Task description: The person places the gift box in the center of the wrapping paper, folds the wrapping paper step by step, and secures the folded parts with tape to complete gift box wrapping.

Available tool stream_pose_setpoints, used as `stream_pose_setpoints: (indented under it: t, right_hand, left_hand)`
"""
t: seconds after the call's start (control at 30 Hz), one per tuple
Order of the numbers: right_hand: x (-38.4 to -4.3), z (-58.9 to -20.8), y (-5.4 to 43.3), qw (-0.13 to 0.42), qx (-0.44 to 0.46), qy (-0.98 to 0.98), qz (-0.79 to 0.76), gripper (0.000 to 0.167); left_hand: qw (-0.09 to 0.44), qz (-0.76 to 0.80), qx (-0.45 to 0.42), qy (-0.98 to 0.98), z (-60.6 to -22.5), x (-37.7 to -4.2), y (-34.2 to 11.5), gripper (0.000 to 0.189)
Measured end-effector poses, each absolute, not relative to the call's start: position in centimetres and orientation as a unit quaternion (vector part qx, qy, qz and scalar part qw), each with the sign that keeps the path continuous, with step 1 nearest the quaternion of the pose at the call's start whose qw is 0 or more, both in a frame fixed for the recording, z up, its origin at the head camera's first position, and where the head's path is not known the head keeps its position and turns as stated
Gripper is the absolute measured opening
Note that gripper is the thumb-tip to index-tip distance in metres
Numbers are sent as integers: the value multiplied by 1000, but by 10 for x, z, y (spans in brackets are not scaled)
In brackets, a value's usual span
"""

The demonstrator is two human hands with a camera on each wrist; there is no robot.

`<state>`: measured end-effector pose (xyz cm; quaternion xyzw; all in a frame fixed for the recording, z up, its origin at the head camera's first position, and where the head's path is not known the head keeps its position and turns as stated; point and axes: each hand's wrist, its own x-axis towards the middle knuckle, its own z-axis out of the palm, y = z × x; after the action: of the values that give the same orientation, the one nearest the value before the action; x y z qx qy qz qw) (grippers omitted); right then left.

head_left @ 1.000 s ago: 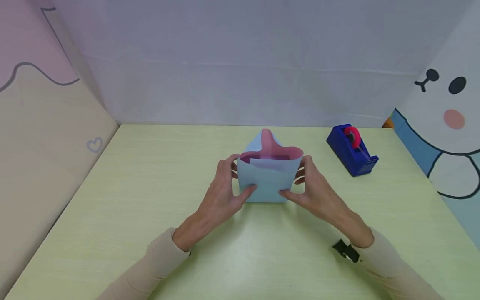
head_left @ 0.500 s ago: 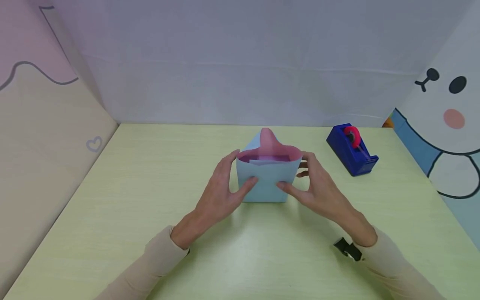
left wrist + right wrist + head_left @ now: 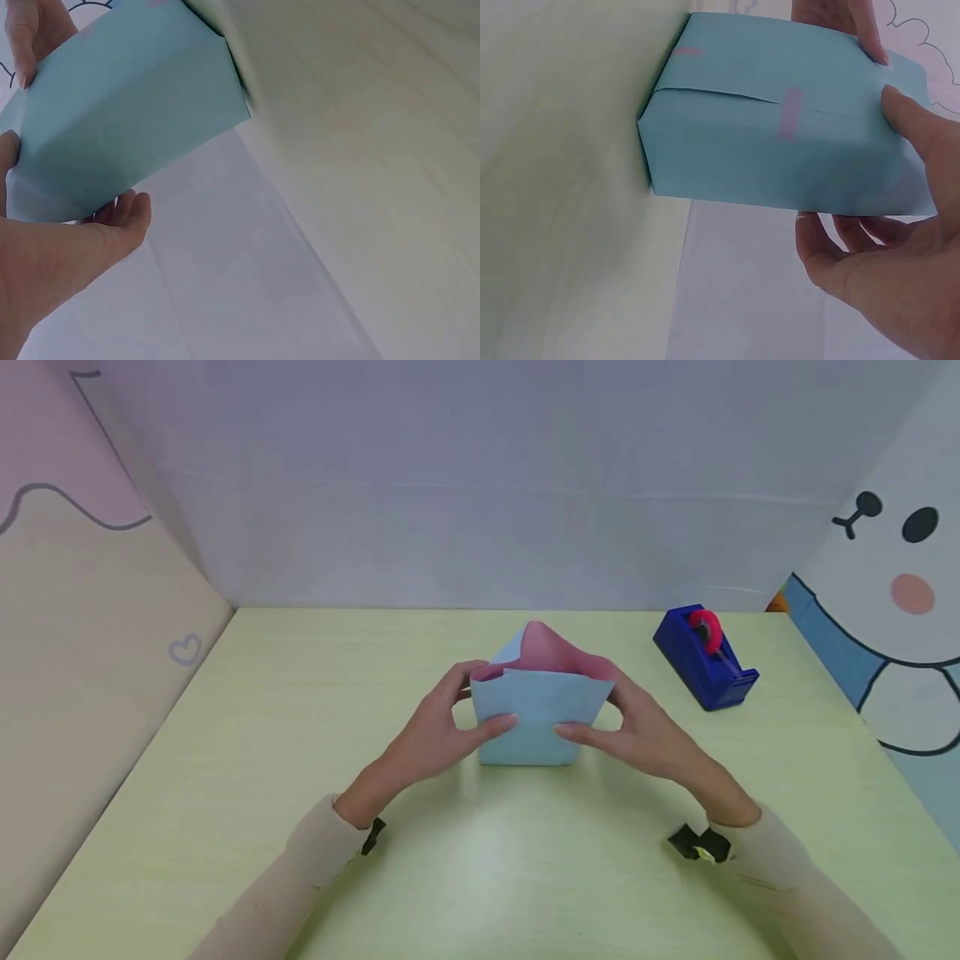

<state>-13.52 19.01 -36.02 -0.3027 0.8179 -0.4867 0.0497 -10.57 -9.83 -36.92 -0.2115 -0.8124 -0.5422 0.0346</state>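
Observation:
A light blue paper package [image 3: 528, 714], pink on the inside, stands upright on the table with its top end unfolded. A pink inner flap [image 3: 551, 652] rises to a point at the back of the mouth. Pink tape [image 3: 790, 112] crosses a seam on its side in the right wrist view. My left hand [image 3: 431, 735] grips the package's left side, thumb on the near face and fingers behind. On the right side my right hand [image 3: 648, 731] holds it likewise, its fingers mostly hidden behind the paper in the head view.
A blue tape dispenser [image 3: 705, 660] with a red-cored roll stands at the back right of the pale table [image 3: 300, 693]. A plain wall sheet [image 3: 480, 527] closes off the back, and printed panels [image 3: 900, 635] stand at both sides.
The package's near top edge has come up and the mouth has narrowed and widened sideways. Both thumbs have slid a little higher on the near face, and the pink flap has bent lower.

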Motion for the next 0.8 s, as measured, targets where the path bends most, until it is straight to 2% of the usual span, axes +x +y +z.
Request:
stream_pose_setpoints:
  t: [0.1,0.2,0.33,0.4,0.53,0.63,0.8]
  right_hand:
    - [-137,-359,192,67,-292,818,-491,75]
    - [-136,-357,192,53,-297,820,-486,76]
    - [-133,-354,192,-5,-322,821,-472,80]
    - [-132,-352,191,-36,-333,820,-464,83]
    - [-129,-349,188,-87,-355,815,-450,90]
    - [-128,-347,186,-129,-381,801,-443,93]
    - [-128,-345,182,-205,-431,771,-422,62]
  left_hand:
    - [19,-552,-214,-805,-366,-107,-99,55]
    - [40,-534,-228,-813,-363,-106,-99,61]
    - [138,-490,-279,-814,-356,-104,-98,74]
    - [197,-466,-313,-804,-351,-103,-96,71]
    - [291,-409,-356,-788,-343,-100,-91,53]
    - [335,-364,-365,-789,-339,-98,-89,37]
    - [377,-298,-363,-798,-335,-97,-89,22]
